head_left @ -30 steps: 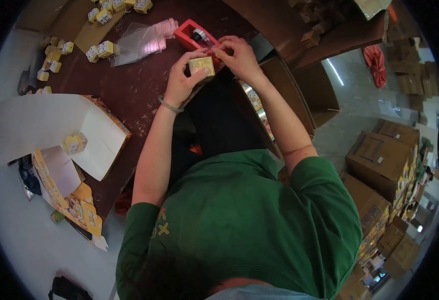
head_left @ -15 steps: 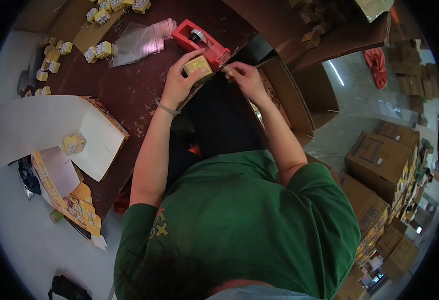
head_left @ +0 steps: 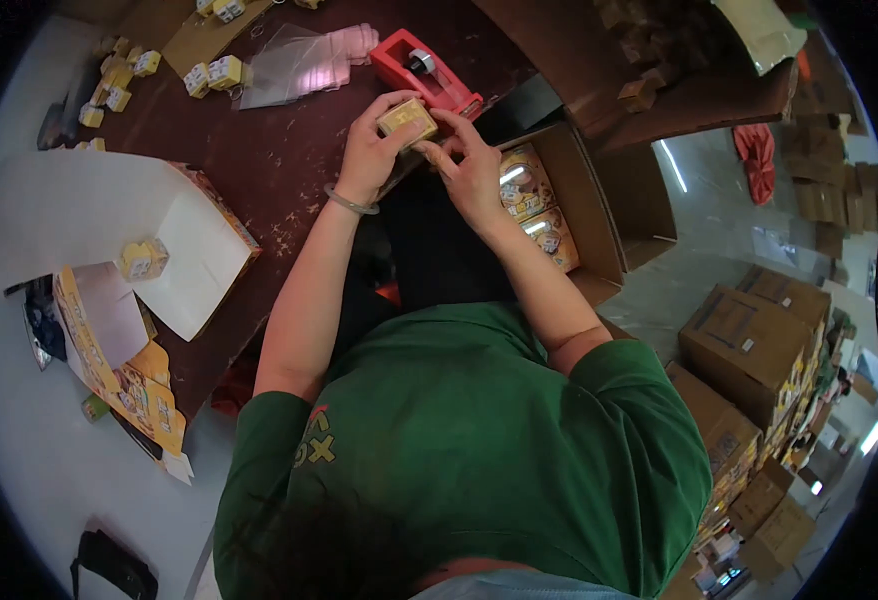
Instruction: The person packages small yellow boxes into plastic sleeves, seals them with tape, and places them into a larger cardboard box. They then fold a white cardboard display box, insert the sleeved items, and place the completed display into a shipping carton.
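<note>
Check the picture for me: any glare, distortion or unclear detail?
Head view: fisheye bending toward the edges, black corners; same view: white glare on the clear plastic and on the shiny packs in the open carton; same view: lettering on the small box in the left hand too small to read.

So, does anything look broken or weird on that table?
A little: the dark red table has pale marks between the open box and the left arm. They look like scuffs or chipped paint, odd against the darker surface. I see no clear spill.
</note>
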`<control>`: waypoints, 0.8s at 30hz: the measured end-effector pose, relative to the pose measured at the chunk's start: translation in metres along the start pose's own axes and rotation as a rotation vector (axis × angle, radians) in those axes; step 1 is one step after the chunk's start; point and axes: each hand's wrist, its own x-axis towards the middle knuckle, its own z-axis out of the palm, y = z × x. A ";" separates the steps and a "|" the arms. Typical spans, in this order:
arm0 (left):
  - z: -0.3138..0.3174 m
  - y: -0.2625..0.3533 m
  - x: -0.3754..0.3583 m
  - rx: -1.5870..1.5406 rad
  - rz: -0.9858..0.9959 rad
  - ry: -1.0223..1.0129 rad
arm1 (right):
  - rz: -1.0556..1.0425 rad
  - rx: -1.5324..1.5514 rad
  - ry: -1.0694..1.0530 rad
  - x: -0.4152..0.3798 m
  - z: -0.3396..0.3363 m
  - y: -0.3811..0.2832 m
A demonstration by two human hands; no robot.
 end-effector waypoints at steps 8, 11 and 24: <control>-0.039 0.012 -0.055 -0.782 -0.481 0.280 | -0.816 -0.325 -0.245 -0.017 0.022 -0.001; -0.061 0.056 -0.117 -0.788 -0.322 0.307 | -0.731 -0.022 -0.452 0.001 0.041 -0.063; -0.144 0.051 -0.228 1.340 0.005 0.696 | -0.813 0.151 -0.549 0.074 0.295 -0.135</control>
